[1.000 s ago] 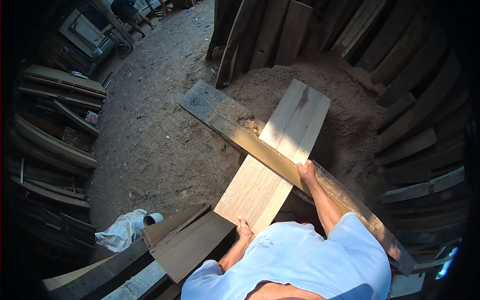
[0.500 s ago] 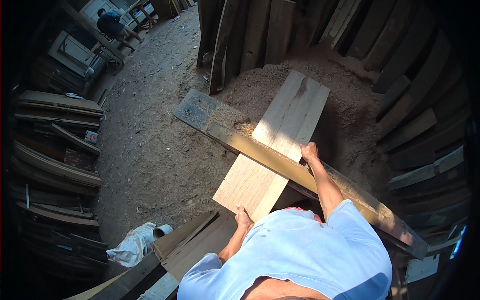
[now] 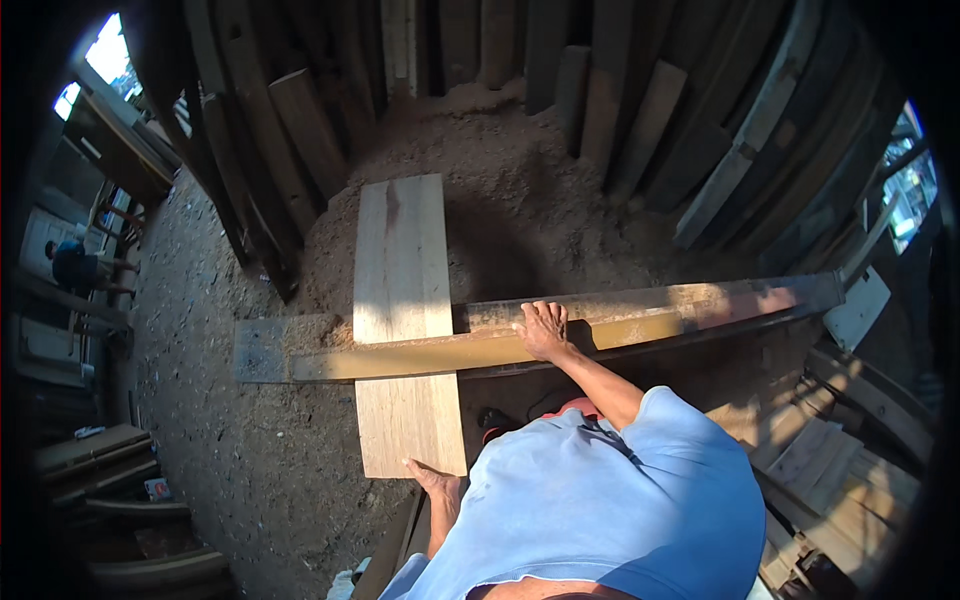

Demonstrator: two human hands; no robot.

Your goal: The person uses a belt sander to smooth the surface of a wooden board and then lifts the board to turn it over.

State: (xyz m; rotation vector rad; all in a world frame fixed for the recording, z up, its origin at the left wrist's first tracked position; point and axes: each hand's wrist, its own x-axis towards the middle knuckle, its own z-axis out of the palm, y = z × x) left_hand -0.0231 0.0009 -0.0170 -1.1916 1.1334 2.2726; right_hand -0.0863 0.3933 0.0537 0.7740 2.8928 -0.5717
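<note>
Left hand (image 3: pixel 432 478) gripping the near end of the pale plank (image 3: pixel 403 300), fingers curled under its edge. Right hand (image 3: pixel 543 330) spread flat, fingers wide, pressing on the long yellowish beam (image 3: pixel 480 352). Plank running near to far, resting across the beam, far end over the sawdust heap (image 3: pixel 520 200). Dark boards (image 3: pixel 620 110) leaning at the far side.
</note>
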